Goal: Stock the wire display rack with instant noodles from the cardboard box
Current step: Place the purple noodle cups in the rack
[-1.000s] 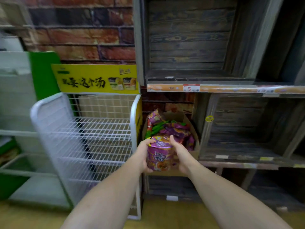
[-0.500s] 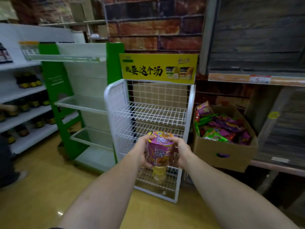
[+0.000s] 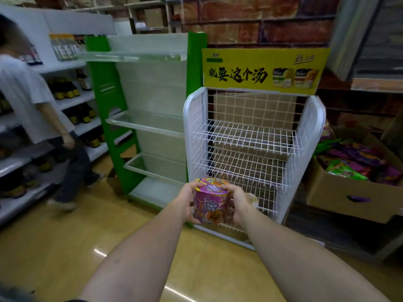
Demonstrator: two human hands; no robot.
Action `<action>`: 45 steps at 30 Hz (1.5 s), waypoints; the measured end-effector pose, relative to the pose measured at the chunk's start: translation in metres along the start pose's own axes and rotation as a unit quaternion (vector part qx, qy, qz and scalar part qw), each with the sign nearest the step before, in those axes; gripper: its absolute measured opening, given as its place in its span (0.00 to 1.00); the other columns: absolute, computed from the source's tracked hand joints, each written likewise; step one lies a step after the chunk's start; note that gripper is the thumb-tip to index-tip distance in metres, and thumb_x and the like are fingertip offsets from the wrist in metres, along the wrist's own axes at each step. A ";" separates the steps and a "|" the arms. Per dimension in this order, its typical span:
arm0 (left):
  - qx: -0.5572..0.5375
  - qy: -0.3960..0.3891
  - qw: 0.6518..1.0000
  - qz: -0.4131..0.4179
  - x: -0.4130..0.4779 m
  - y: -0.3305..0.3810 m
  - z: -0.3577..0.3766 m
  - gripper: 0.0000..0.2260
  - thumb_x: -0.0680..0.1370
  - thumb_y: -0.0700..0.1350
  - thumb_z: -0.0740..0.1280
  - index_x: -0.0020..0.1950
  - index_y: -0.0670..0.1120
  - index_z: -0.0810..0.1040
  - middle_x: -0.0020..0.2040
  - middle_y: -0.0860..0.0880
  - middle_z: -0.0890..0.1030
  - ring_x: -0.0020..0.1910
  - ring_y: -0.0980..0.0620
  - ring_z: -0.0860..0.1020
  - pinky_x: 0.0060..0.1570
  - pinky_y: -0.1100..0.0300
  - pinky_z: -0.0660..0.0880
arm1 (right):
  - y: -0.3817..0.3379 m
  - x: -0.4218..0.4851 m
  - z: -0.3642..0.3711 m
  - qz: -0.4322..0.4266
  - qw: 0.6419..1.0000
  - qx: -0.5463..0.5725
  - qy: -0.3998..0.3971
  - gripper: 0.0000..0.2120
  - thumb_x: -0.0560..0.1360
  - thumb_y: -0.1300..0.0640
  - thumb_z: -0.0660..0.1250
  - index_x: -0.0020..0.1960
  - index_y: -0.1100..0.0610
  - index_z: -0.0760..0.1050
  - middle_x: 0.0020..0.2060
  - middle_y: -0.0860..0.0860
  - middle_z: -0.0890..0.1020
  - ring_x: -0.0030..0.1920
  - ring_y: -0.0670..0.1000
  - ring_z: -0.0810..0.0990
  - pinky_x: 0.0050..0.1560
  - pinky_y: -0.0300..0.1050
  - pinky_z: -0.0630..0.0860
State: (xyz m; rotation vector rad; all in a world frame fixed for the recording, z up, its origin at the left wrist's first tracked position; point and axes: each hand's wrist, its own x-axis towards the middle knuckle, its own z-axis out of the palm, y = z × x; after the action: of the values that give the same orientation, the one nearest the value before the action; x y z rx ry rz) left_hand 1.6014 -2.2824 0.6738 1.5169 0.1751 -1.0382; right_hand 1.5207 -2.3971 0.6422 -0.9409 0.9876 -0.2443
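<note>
1. A person's left hand and right hand clasp a purple instant noodle cup from opposite sides, fingers curled round its wall and thumbs near the lid rim.
2. The cup is held in the air in front of the lower tiers of the white wire display rack, not resting on any of them.
3. The cup stands upright with its long axis near vertical: foil lid on top and tipped slightly toward the camera, printed label facing the wearer.
4. The open cardboard box sits just right of the rack, heaped with purple and green noodle packets that rise above its rim.
5. Low in the rack, a pale round item shows past the right hand (too hidden to identify).
6. A yellow sign with black lettering tops the rack, and a flat cardboard sheet stands behind its back grid.
7. A green shelving unit stands beside the rack on the left.
8. Farther left, a second person in a white shirt stands by white shelves of dark bottles.
</note>
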 end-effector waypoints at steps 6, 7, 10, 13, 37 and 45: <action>-0.033 0.026 0.998 -0.047 0.049 0.003 -0.023 0.13 0.77 0.51 0.69 0.48 0.41 0.76 0.46 0.40 0.78 0.47 0.39 0.76 0.68 0.41 0.71 | 0.017 0.053 0.032 0.038 0.999 -0.016 -0.005 0.17 0.71 0.52 0.71 0.57 0.57 0.81 0.46 0.59 0.87 0.42 0.60 0.85 0.35 0.49 0.79; -0.037 0.032 0.997 -0.053 0.057 0.004 -0.025 0.13 0.77 0.51 0.68 0.48 0.41 0.76 0.45 0.40 0.78 0.46 0.39 0.76 0.66 0.43 0.72 | 0.019 0.063 0.036 0.043 0.999 -0.010 -0.003 0.19 0.69 0.52 0.72 0.58 0.57 0.82 0.46 0.59 0.87 0.42 0.60 0.86 0.33 0.50 0.80; -0.051 0.044 0.995 -0.076 0.086 0.010 -0.027 0.13 0.79 0.50 0.67 0.45 0.40 0.75 0.42 0.41 0.77 0.42 0.41 0.76 0.58 0.47 0.72 | 0.022 0.098 0.050 0.063 0.998 0.012 0.000 0.20 0.70 0.54 0.73 0.60 0.59 0.81 0.47 0.61 0.87 0.41 0.60 0.86 0.27 0.51 0.80; -0.049 0.058 0.993 -0.095 0.115 0.020 -0.023 0.13 0.80 0.50 0.66 0.44 0.40 0.75 0.41 0.41 0.77 0.40 0.42 0.75 0.53 0.50 0.71 | 0.022 0.124 0.055 0.087 0.996 0.026 -0.008 0.15 0.75 0.50 0.72 0.56 0.58 0.81 0.44 0.59 0.86 0.40 0.58 0.84 0.34 0.48 0.80; 0.022 0.008 0.988 -0.151 0.421 -0.056 -0.010 0.08 0.82 0.51 0.65 0.54 0.46 0.77 0.46 0.47 0.82 0.45 0.50 0.79 0.40 0.56 0.73 | 0.146 0.373 0.022 0.085 0.967 0.128 0.204 0.13 0.81 0.49 0.66 0.56 0.59 0.79 0.47 0.53 0.86 0.46 0.52 0.84 0.42 0.47 0.77; -0.017 -0.020 0.995 -0.092 0.597 -0.146 -0.020 0.12 0.83 0.53 0.65 0.56 0.45 0.79 0.48 0.46 0.84 0.49 0.49 0.81 0.40 0.56 0.74 | 0.243 0.539 -0.008 0.039 0.967 0.131 0.216 0.14 0.79 0.49 0.70 0.57 0.58 0.81 0.46 0.53 0.87 0.49 0.53 0.85 0.46 0.48 0.79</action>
State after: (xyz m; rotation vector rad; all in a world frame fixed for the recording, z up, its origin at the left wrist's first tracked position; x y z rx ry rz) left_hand 1.8676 -2.4914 0.1600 1.4672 0.3076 -1.2059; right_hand 1.7629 -2.5625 0.1287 -0.6142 1.3521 -0.5173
